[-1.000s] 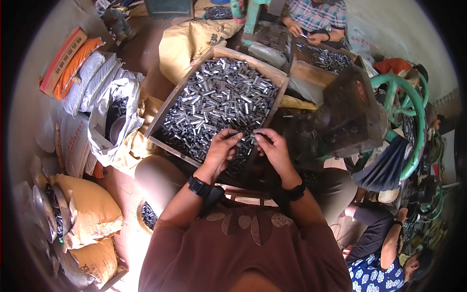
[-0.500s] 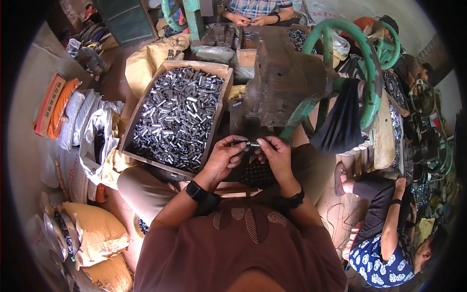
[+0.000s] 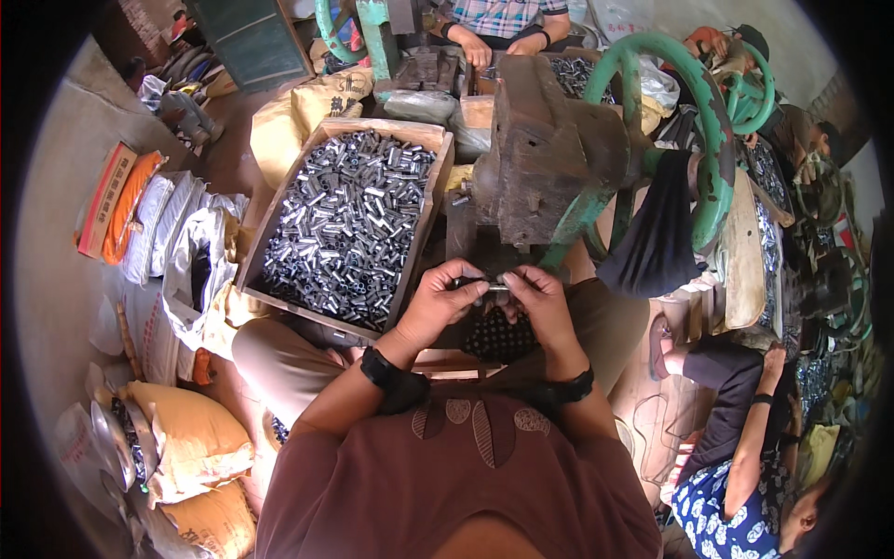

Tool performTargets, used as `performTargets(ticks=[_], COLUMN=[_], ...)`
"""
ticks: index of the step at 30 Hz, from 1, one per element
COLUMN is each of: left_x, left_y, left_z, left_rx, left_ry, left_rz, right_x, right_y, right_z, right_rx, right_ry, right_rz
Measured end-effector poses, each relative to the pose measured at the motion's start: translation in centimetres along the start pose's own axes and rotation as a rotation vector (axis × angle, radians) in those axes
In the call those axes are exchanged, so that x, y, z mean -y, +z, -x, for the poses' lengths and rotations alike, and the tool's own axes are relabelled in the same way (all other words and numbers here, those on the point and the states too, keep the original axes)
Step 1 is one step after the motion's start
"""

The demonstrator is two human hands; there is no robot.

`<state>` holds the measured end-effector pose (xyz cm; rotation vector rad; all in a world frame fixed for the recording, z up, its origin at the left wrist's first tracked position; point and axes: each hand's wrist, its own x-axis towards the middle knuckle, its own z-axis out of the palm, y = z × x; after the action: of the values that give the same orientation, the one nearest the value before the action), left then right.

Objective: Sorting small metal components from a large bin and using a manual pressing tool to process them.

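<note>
A short, shiny metal tube-like piece (image 3: 498, 288) is held level between my two hands, in front of the press. My left hand (image 3: 438, 303) pinches its left end between thumb and forefinger. At the other end, the fingertips of my right hand (image 3: 546, 303) close on it, the remaining fingers curled underneath. Whether the piece is one part or two joined parts, I cannot tell. Left of my hands stands a wooden box (image 3: 436, 200) heaped with small metal tubes (image 3: 345, 224). Just beyond my fingers is the dark metal head of the press (image 3: 535, 154).
A green handwheel (image 3: 715, 177) and a hanging dark cloth (image 3: 652, 233) are on the press's right. Sacks (image 3: 191, 438) stand along the left. Across from me a co-worker's hands (image 3: 480, 51) are over another box. A person in a blue patterned shirt (image 3: 731, 498) sits at right.
My hands stay close together, and the piece has shifted slightly right and nearer to me. The co-worker's hands across from me have moved apart, one lowering toward the box. My view has shifted a little.
</note>
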<state>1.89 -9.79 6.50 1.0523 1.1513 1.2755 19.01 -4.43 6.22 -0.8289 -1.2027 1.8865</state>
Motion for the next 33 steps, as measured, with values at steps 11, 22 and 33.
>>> performTargets(ticks=[11,22,33], left_x=[2.3,5.5,5.6], left_y=[-2.5,-4.1,-3.5], left_z=[-2.4,-9.4,-10.2], left_rx=[0.0,-0.28,-0.299], left_ry=[-0.35,-0.306,-0.291], left_rz=[0.374,0.493,0.261], right_x=[4.7,6.9,18.8], right_y=[2.0,-8.3,-1.4], right_z=[3.2,2.9,2.4], right_rx=[-0.347,-0.934,-0.966], right_ry=[-0.762,-1.011,-0.709], right_rz=[1.192,0.603,0.786])
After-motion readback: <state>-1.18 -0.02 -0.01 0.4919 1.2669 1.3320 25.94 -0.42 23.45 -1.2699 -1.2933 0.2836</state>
